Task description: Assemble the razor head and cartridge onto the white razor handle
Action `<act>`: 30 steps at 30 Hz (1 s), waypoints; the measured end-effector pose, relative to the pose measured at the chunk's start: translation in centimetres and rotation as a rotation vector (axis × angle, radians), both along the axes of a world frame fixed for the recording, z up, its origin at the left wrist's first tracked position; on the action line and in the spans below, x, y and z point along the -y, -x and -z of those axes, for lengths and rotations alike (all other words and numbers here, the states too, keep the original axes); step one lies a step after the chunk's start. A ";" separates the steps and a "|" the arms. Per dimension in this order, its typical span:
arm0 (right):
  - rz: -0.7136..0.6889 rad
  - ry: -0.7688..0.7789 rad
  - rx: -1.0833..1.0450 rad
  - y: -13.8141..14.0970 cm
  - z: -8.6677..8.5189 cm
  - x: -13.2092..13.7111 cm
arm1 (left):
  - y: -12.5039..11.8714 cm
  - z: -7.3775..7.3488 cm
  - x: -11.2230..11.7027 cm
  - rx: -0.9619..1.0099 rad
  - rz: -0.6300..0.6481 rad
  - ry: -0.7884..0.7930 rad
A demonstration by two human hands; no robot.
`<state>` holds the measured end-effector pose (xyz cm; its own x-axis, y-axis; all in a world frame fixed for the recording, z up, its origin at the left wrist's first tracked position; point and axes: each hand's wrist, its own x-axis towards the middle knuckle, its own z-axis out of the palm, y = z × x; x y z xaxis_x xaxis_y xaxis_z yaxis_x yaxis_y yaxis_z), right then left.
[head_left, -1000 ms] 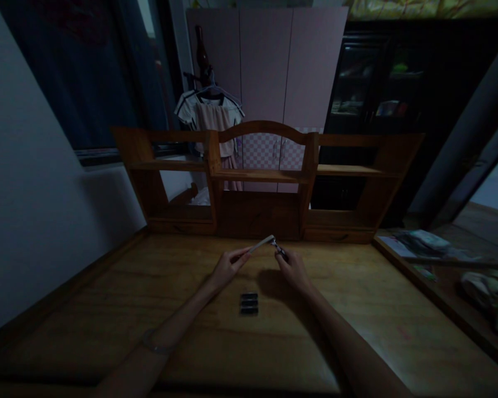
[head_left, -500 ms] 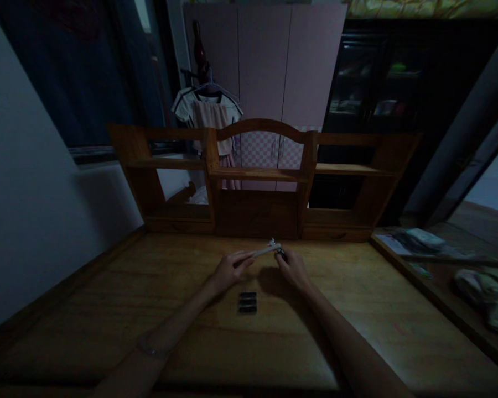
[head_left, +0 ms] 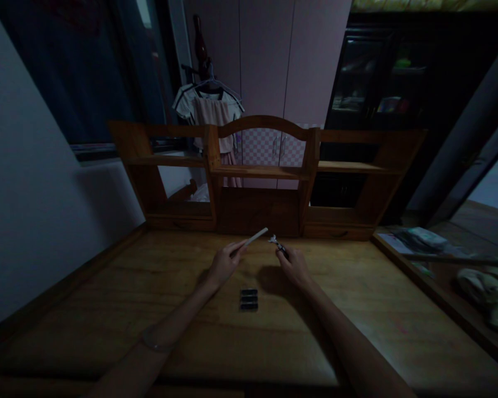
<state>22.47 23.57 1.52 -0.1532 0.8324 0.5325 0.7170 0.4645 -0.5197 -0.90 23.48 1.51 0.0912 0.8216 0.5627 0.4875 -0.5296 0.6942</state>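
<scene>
My left hand (head_left: pixel 225 263) is closed around one end of a thin, pale flat stick-like thing (head_left: pixel 257 236), which slants up to the right and looks edge-on. In my right hand (head_left: pixel 294 265) is a small tool with a shiny silver head (head_left: pixel 273 239) and a dark handle; its exact kind is too small to make out. The silver head points up-left, a short gap away from the pale thing's tip. Between my forearms, a pack of three dark bars (head_left: pixel 249 299) in what looks like clear wrapping lies on the wooden desk (head_left: pixel 182 342).
A wooden shelf unit (head_left: pixel 260 173) runs along the desk's back edge. At the right, beyond the raised desk edge, lie papers and a bag-like item (head_left: pixel 425 239) and some cloth (head_left: pixel 487 293). A white wall (head_left: pixel 29 210) borders the left side.
My left hand has drawn left and tilted the pale thing more steeply, away from the tool. The silver head now shows free of it. My right hand has stayed nearly in place.
</scene>
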 end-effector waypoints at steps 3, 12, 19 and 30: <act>0.024 0.010 0.044 0.1 0.0 -0.1 | -0.2 -1.1 0.3 -0.097 -0.022 -0.057; 0.224 0.064 0.157 -0.3 0.5 -1.1 | -2.7 -2.6 0.6 -0.362 -0.102 -0.210; 0.283 0.173 0.211 -0.2 0.8 -1.1 | -1.4 -0.5 -0.6 -0.243 -0.123 -0.110; 0.149 0.091 0.177 -0.4 1.0 -1.1 | -0.9 0.2 -1.3 -0.245 -0.073 0.063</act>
